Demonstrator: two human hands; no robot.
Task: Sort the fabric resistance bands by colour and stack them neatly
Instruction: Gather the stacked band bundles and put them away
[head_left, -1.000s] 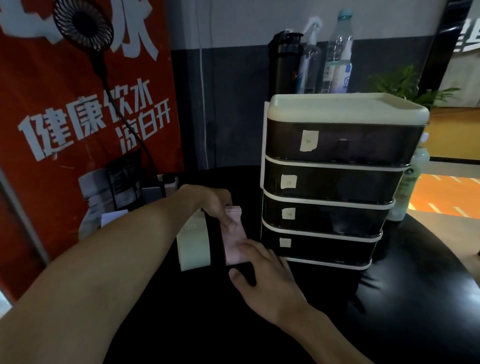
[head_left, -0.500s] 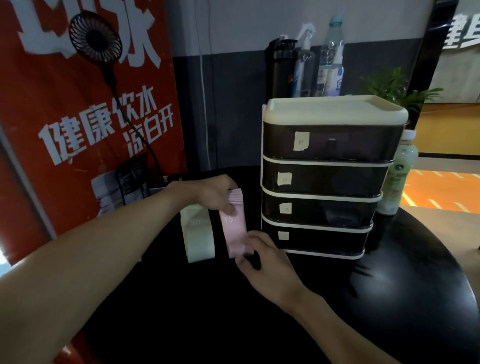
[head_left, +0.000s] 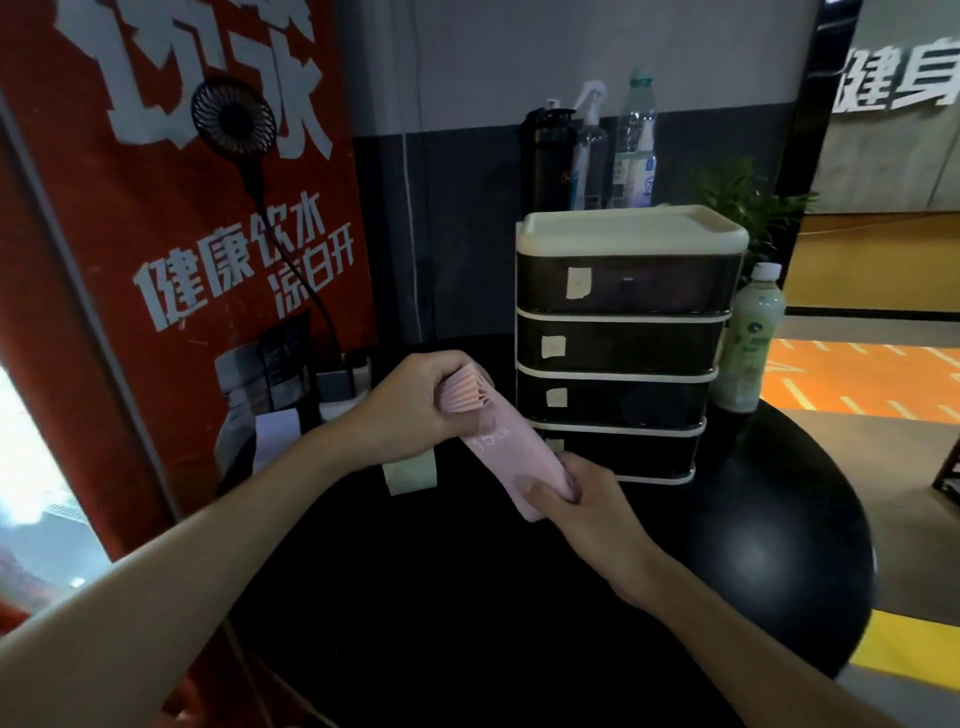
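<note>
Far on the left stands a red banner (head_left: 156, 260) with a small fan (head_left: 234, 118) in front of it, so we have little room to swing that way. Next comes our left hand (head_left: 415, 402), lifted above the black table (head_left: 779, 545). Its fingers are curled tight around the top of the pink bands (head_left: 511, 462), a bunch of them, with the looped ends poking out of our fist. We think we hold them like this to keep the pink ones together as one pile. Just under this hand, a pale green band (head_left: 410, 473) lies flat on the table, partly hidden by our wrist. It looks like the green pile, kept apart from the pink.

Our right hand (head_left: 587, 514) pinches the low end of the pink bands between thumb and fingers, so they stretch straight and line up. Just behind stands the drawer box (head_left: 623, 343), close to our knuckles, so we should not push forward. The open table near us has lots of room to lay the pink pile down beside the green one
</note>
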